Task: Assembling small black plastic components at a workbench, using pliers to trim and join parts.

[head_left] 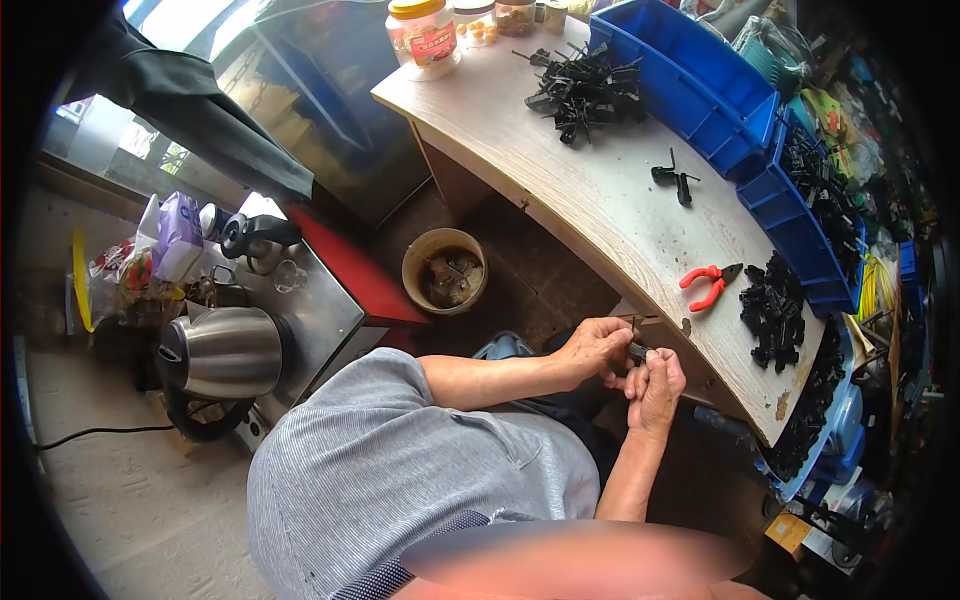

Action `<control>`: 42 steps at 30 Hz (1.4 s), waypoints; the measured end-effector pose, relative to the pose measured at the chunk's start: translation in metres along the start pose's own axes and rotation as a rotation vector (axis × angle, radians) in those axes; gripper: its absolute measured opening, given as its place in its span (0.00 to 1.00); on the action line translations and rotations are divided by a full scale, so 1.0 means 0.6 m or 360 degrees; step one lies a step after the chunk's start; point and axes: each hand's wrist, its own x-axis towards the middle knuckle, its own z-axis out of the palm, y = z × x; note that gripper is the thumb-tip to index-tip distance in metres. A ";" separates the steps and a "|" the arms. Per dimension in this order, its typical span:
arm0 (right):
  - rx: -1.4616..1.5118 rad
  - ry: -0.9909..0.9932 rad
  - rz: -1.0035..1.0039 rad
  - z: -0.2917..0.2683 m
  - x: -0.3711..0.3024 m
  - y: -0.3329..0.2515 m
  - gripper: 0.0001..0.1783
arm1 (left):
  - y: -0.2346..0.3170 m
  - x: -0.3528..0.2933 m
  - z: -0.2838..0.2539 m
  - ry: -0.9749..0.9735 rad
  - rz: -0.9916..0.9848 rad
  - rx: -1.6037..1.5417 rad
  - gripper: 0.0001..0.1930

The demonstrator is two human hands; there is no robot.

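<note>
In front of the table's near edge, my two hands meet over a small black plastic part. My left hand pinches it from one side, close to a thin dark pin that sticks up. My right hand grips the other side between thumb and fingers, the remaining fingers curled. Fingers cover much of the part. On the table, red-handled pliers lie beside a heap of black parts. Farther off are a few loose black parts and another black pile, with thin pins sticking out.
Blue plastic bins line the table's far side; one holds black parts. Jars stand at the back corner. A bucket with scraps sits on the floor. To the left, a steel kettle rests beside a metal-topped surface.
</note>
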 end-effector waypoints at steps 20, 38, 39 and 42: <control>0.0135 0.0037 0.0038 0.003 -0.009 -0.014 0.11 | 0.005 0.020 0.005 -0.0446 0.0270 0.0356 0.16; 0.0109 -0.0021 0.0098 0.003 -0.006 -0.005 0.09 | 0.019 0.024 0.008 -0.0277 -0.0364 -0.0007 0.05; 0.0106 -0.0026 0.0097 0.004 -0.005 -0.005 0.10 | 0.020 0.025 0.007 -0.0293 -0.0330 -0.0013 0.05; 0.0110 -0.0034 0.0106 0.005 0.000 -0.007 0.10 | 0.015 0.029 0.003 -0.0293 -0.0234 -0.0050 0.05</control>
